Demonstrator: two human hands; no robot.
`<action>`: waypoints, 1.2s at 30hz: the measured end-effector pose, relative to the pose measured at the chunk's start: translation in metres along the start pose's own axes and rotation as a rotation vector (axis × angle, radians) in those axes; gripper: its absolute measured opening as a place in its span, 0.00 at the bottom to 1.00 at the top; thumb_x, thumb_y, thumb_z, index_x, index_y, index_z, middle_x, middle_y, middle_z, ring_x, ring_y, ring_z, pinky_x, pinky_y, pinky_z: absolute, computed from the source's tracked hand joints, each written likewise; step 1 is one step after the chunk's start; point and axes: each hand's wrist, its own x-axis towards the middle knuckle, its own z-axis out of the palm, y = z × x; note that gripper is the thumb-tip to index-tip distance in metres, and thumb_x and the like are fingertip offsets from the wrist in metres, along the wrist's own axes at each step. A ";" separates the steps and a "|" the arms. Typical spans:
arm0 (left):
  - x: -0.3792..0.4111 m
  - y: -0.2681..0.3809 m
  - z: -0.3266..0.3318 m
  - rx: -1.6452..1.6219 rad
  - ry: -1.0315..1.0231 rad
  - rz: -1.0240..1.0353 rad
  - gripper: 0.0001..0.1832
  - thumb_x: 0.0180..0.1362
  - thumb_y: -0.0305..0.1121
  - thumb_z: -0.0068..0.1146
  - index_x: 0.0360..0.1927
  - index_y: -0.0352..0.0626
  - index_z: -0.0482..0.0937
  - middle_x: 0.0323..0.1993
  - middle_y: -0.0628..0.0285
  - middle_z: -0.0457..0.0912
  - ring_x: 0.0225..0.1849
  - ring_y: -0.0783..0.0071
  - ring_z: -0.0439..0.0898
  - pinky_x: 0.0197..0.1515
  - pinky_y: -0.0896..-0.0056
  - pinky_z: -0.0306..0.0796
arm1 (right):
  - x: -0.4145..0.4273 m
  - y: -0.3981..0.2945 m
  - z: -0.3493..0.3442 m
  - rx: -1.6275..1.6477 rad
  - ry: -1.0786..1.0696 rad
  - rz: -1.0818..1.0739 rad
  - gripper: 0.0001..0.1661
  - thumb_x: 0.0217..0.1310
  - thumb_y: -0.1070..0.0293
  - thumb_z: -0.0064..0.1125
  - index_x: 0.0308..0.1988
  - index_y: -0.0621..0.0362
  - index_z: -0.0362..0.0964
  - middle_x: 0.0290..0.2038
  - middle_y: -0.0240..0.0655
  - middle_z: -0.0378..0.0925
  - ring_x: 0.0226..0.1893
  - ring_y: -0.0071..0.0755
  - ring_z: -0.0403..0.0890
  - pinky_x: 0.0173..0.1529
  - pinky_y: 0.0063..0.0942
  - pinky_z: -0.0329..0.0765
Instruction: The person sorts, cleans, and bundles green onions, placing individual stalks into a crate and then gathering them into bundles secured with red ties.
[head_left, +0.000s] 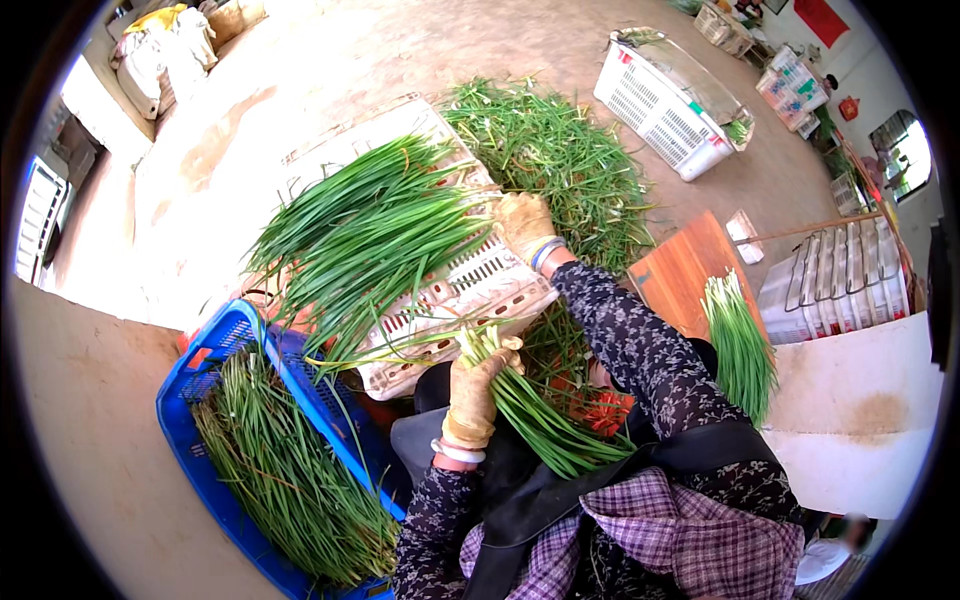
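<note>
My left hand, in a tan work glove with a white bangle at the wrist, grips a bunch of garlic chives near their pale ends. The green leaves trail over my lap. My right hand, also gloved, reaches to the pale ends of a loose pile of garlic chives. Its fingertips meet the stalks, but whether they pinch any is hidden. That pile lies across an upturned white plastic crate, stained with soil, in front of me.
A blue plastic crate of chives stands at my left. Leaf trimmings heap on the floor beyond the white crate. At right, a chive bundle rests on a wooden board. A covered white crate stands farther off.
</note>
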 end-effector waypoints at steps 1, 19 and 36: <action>0.000 0.001 0.000 -0.010 0.003 0.005 0.12 0.61 0.26 0.56 0.46 0.32 0.80 0.30 0.62 0.81 0.31 0.74 0.79 0.36 0.76 0.74 | -0.001 0.008 0.000 -0.026 0.014 -0.050 0.15 0.61 0.53 0.57 0.42 0.49 0.79 0.40 0.35 0.79 0.44 0.41 0.80 0.48 0.40 0.76; -0.037 0.059 0.087 0.267 -0.218 0.291 0.10 0.57 0.22 0.60 0.44 0.35 0.80 0.36 0.64 0.83 0.39 0.76 0.78 0.48 0.74 0.71 | -0.084 0.150 -0.195 0.458 0.098 -0.059 0.12 0.67 0.58 0.57 0.38 0.53 0.79 0.28 0.28 0.77 0.27 0.25 0.79 0.31 0.25 0.77; -0.041 0.105 0.241 0.832 -0.499 0.257 0.13 0.58 0.28 0.60 0.45 0.34 0.84 0.36 0.59 0.86 0.33 0.75 0.82 0.40 0.77 0.74 | -0.217 0.161 -0.274 0.551 -0.237 0.189 0.17 0.68 0.53 0.52 0.35 0.54 0.78 0.34 0.32 0.79 0.32 0.29 0.78 0.34 0.27 0.76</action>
